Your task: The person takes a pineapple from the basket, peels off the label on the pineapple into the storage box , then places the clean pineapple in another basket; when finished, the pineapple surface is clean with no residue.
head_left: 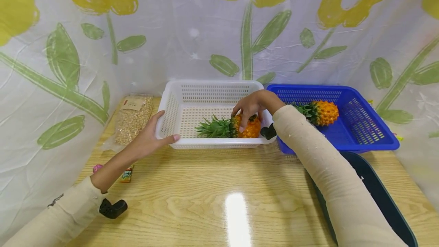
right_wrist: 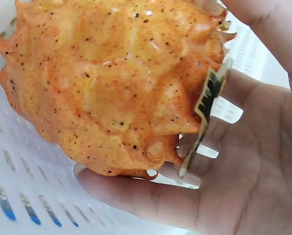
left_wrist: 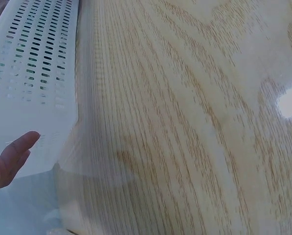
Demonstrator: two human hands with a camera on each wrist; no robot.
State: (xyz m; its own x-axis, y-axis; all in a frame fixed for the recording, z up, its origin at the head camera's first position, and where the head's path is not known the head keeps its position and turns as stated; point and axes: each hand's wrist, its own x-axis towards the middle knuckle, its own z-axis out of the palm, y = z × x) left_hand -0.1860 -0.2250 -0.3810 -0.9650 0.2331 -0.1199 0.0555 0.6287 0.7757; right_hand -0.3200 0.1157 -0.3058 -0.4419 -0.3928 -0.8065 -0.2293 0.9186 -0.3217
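A white plastic basket point(head_left: 219, 141) with slotted walls stands toward the back of the table. In it lies an orange artificial pineapple point(head_left: 253, 128) with green leaves toward the left. My right hand point(head_left: 252, 104) reaches in from above and grips the fruit's body, thumb and fingers on opposite sides. In the right wrist view, a small tag point(right_wrist: 204, 117) sticks out between the pineapple point(right_wrist: 101, 88) and the palm. My left hand point(head_left: 149, 136) rests at the basket's front left corner, fingers along the left side, thumb straight at the front rim.
Right of the white basket, a blue basket point(head_left: 363, 121) holds another pineapple point(head_left: 326, 113). A dark green tray point(head_left: 374, 186) lies partly under my right sleeve. At left are a bag of pale grains point(head_left: 133, 119), a small snack packet point(head_left: 126, 174) and a pink item point(head_left: 97, 168).
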